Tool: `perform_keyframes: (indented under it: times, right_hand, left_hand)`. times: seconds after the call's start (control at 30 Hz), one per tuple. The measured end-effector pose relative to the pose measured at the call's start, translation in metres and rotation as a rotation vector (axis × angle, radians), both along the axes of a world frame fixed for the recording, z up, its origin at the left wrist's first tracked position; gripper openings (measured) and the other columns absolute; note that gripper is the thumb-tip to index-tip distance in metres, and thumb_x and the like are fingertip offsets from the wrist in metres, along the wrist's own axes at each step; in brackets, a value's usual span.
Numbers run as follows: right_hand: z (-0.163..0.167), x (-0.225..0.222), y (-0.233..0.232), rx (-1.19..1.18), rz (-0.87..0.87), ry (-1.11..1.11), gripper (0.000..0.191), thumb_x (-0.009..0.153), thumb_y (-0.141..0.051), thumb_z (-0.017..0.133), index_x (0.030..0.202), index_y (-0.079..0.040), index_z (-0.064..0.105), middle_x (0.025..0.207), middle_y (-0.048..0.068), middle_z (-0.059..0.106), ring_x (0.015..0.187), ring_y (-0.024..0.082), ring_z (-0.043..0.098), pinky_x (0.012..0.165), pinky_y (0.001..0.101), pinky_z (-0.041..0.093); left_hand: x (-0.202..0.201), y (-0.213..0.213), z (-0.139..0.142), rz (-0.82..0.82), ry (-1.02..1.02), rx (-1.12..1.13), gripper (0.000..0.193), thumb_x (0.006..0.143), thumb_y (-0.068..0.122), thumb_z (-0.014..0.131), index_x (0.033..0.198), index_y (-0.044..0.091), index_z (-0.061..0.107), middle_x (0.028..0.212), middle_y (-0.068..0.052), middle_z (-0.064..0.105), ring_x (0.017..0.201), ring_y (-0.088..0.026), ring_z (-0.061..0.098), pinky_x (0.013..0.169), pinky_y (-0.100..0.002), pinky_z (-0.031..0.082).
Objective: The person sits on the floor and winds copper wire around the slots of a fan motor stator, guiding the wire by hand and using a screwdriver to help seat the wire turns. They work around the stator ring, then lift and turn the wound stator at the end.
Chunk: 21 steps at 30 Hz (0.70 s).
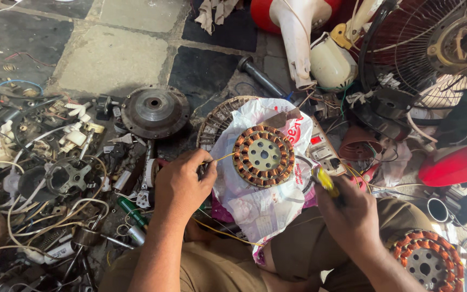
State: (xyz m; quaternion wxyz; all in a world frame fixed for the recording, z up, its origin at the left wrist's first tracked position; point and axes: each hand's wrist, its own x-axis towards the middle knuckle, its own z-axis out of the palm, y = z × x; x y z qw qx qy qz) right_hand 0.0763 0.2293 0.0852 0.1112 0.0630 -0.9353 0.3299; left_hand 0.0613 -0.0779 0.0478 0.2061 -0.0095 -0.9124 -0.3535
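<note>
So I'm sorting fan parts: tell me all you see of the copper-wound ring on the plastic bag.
The stator is a round ring of copper-coloured coils around a pale metal hub with small holes. It lies flat on a white plastic bag. A yellow wire runs from its left edge to the left hand.

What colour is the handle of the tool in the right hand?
Yellow; the tool handle in the right hand shows clearly in the head view.

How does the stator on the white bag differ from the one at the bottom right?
The stator on the bag lies flat in full view at the centre; the bottom-right stator is partly cut off by the frame edge. The first has the left hand pinching a yellow wire at its rim; the second is untouched, beside the right forearm. Both are round with copper windings and a pale, holed hub.
</note>
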Motion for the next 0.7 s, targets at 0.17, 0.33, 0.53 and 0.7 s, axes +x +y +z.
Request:
perform_keyframes:
  times: [0.17, 0.33, 0.53, 0.7]
  right_hand:
    - [0.015, -0.049, -0.023, 0.043, 0.075, -0.03, 0.021, 0.088, -0.02, 0.074, 0.099, -0.002, 0.073, 0.071, 0.016, 0.069, 0.059, 0.027, 0.072, 0.059, 0.0371, 0.052]
    - [0.017, -0.078, -0.046, 0.073, 0.202, 0.05, 0.027, 0.087, -0.022, 0.075, 0.104, 0.0, 0.074, 0.077, 0.02, 0.071, 0.07, 0.031, 0.075, 0.061, 0.0389, 0.056]
    - [0.016, -0.082, -0.052, 0.111, 0.174, 0.003, 0.029, 0.086, -0.023, 0.076, 0.105, -0.001, 0.074, 0.077, 0.02, 0.072, 0.07, 0.031, 0.075, 0.062, 0.0389, 0.056]
    - [0.016, -0.081, -0.051, 0.134, 0.166, 0.004, 0.029, 0.086, -0.023, 0.076, 0.104, -0.001, 0.074, 0.077, 0.02, 0.072, 0.07, 0.031, 0.075, 0.062, 0.0387, 0.056]
  left_hand:
    - [0.001, -0.001, 0.002, -0.01, 0.046, 0.019, 0.015, 0.083, 0.02, 0.076, 0.089, 0.009, 0.068, 0.089, -0.01, 0.075, 0.078, -0.034, 0.072, 0.064, -0.043, 0.055]
    - [0.0, -0.004, 0.003, 0.004, 0.003, 0.015, 0.016, 0.082, 0.02, 0.077, 0.088, 0.008, 0.068, 0.088, -0.011, 0.075, 0.077, -0.034, 0.072, 0.063, -0.044, 0.054]
    - [-0.002, -0.008, 0.003, -0.009, 0.009, 0.003, 0.016, 0.083, 0.02, 0.077, 0.087, 0.008, 0.067, 0.087, -0.011, 0.074, 0.075, -0.035, 0.071, 0.062, -0.045, 0.054]
    - [0.0, -0.009, 0.005, 0.002, -0.016, 0.037, 0.014, 0.083, 0.019, 0.076, 0.087, 0.008, 0.067, 0.086, -0.009, 0.075, 0.073, -0.033, 0.072, 0.059, -0.043, 0.053]
